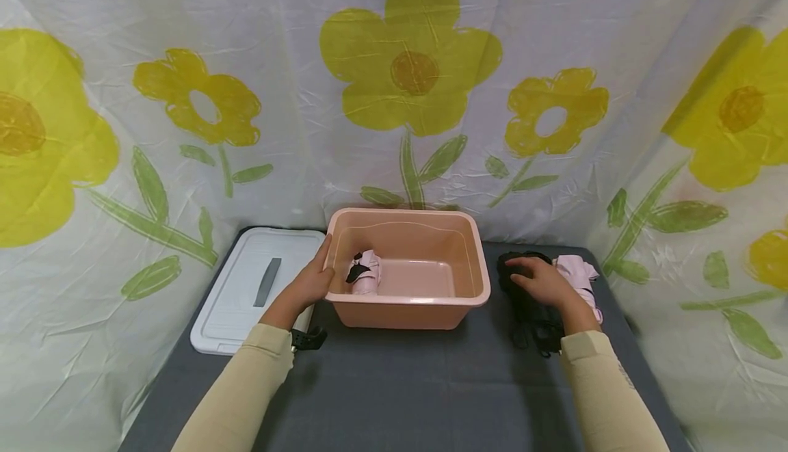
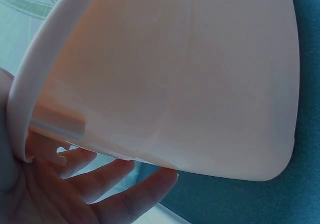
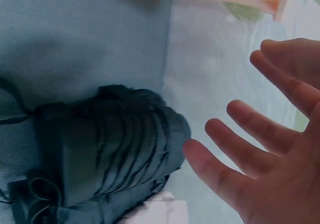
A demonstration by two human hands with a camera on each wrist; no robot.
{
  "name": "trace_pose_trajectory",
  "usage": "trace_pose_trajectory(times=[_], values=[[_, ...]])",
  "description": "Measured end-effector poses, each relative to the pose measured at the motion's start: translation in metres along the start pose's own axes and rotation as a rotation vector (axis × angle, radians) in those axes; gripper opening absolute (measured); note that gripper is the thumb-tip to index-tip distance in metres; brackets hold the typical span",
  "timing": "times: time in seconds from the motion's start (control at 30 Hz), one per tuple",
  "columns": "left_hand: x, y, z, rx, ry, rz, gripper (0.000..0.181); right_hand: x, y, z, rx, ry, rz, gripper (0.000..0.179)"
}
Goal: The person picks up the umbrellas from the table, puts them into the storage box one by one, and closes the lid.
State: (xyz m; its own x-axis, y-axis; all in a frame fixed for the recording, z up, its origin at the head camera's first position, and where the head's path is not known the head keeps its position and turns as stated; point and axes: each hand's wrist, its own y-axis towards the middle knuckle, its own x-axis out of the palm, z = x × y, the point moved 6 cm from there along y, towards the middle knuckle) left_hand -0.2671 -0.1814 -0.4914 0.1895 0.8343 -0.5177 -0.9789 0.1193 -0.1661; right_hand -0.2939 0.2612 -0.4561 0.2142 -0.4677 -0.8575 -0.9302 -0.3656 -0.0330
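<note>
- Beige sleeves lie nearest, leading up to both hands.
- Left hand holds the pink basin by its near-left rim, thumb on one side, fingers under the other.
- Right of that grip, inside the basin, sits a rolled pink cloth (with a black patch).
- Right hand holds nothing, fingers spread wide, over a black bundle; contact I cannot tell.
- Just right of it: a second pink cloth.
- Left of the left hand: a white lid.
</note>
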Motion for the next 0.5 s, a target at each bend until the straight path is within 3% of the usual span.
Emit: trace_pose_trajectory(times=[0.5], values=[[0.000,0.001,-0.002,-0.011,-0.008,0.003,0.069,0.013,-0.009,0.020,0.046,-0.083,0.074,0.037]])
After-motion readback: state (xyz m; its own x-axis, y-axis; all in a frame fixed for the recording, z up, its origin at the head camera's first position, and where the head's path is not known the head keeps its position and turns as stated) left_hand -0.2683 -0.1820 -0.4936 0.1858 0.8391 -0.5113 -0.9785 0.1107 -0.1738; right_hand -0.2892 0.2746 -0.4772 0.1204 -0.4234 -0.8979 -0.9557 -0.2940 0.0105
